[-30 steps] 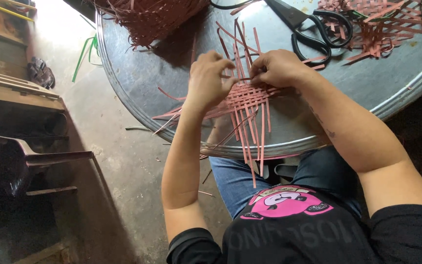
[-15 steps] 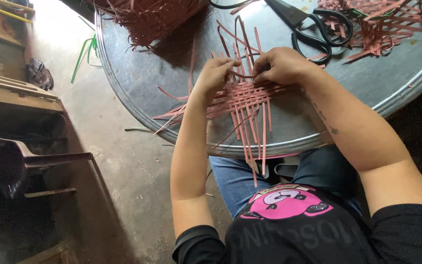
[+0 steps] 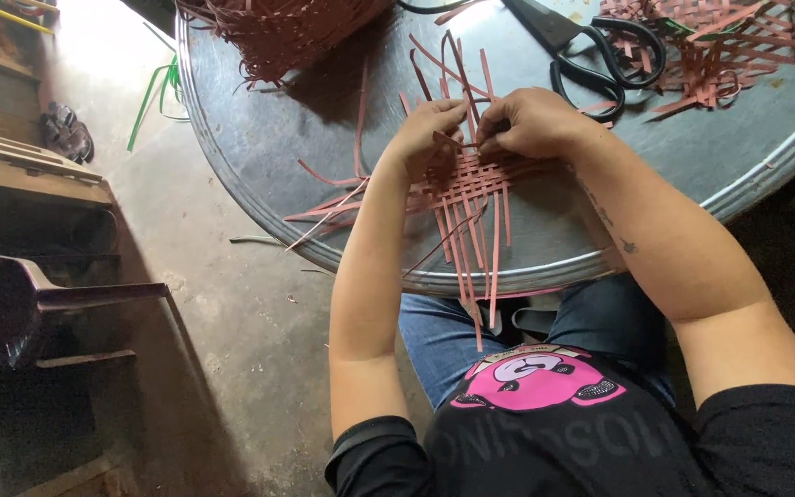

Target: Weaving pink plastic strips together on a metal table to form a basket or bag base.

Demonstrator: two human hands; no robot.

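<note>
A flat mat of woven reddish-pink strips (image 3: 464,198) lies on a round metal table (image 3: 324,175), loose strip ends fanning out over the near rim. My left hand (image 3: 423,136) presses on the mat's left part with fingers pinching a strip. My right hand (image 3: 534,121) sits close beside it on the mat's upper right, fingers closed on a strip end. Both hands nearly touch over the weave's far edge. The exact strips under the fingers are hidden.
Black scissors (image 3: 600,57) lie on the table just beyond my right hand. A pile of woven strips (image 3: 278,32) sits at the far left, another woven piece (image 3: 706,41) at the far right. A dark plastic chair (image 3: 20,299) stands left on the concrete floor.
My left hand has slid right and closer to my right hand, now on the mat's upper middle. The mat has stayed in place.
</note>
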